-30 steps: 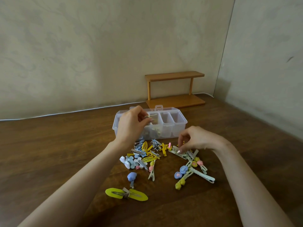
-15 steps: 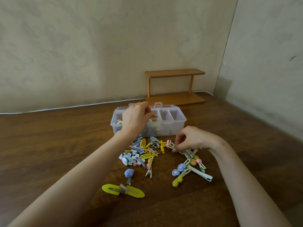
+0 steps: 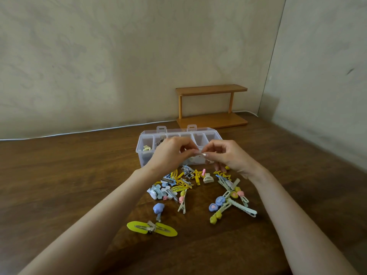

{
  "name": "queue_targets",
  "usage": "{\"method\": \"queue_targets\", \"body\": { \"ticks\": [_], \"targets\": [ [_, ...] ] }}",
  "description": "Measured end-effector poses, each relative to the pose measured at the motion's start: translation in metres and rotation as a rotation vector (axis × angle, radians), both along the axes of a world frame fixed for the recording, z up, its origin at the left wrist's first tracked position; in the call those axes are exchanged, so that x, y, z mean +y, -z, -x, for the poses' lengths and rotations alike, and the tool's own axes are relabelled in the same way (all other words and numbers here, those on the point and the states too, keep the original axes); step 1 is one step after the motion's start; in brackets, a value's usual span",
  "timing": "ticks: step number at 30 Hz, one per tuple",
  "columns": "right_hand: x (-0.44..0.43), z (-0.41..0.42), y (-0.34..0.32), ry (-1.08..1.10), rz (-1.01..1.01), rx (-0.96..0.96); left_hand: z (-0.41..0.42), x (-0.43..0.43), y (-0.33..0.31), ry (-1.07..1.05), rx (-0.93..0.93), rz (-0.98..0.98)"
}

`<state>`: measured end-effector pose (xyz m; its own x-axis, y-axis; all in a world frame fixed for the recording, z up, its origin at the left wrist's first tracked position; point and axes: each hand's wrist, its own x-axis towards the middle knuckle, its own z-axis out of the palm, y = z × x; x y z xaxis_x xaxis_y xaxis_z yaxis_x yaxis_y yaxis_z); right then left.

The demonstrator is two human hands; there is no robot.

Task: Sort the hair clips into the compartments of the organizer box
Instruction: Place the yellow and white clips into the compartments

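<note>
Both hands meet above near edge of the clear plastic organizer box point(image 3: 146, 139), w/ left hand point(image 3: 170, 153) & right hand point(image 3: 228, 155) fingertips pinching one small pale clip point(image 3: 200, 152) between them; its shape can't be made out. Loose pile of yellow, blue & white hair clips point(image 3: 190, 183) lies on dark wood table point(image 3: 59, 175) just near of box. Large yellow oval clip point(image 3: 152, 228) sits nearest.

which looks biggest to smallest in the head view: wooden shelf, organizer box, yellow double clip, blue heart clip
1. wooden shelf and organizer box: look alike in span, and the box sits nearer, so unranked
2. yellow double clip
3. blue heart clip
</note>
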<state>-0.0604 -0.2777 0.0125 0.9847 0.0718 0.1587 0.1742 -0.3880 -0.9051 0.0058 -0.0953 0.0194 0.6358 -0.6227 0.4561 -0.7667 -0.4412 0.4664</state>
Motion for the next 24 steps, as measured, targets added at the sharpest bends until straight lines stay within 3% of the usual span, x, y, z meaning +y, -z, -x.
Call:
{"method": "queue_targets", "body": {
  "ticks": [11, 18, 24],
  "targets": [
    [0.003, -0.003, 0.004, 0.033, -0.141, -0.023, 0.006, 0.009, 0.004, -0.044, 0.006, 0.026],
    [-0.002, -0.006, 0.006, 0.25, 0.096, -0.122, -0.007, 0.016, -0.003, -0.236, -0.077, 0.258],
    [-0.004, -0.006, 0.008, 0.262, 0.145, -0.106, -0.033, -0.006, -0.008, -0.383, -0.239, 0.095]
  ]
}}
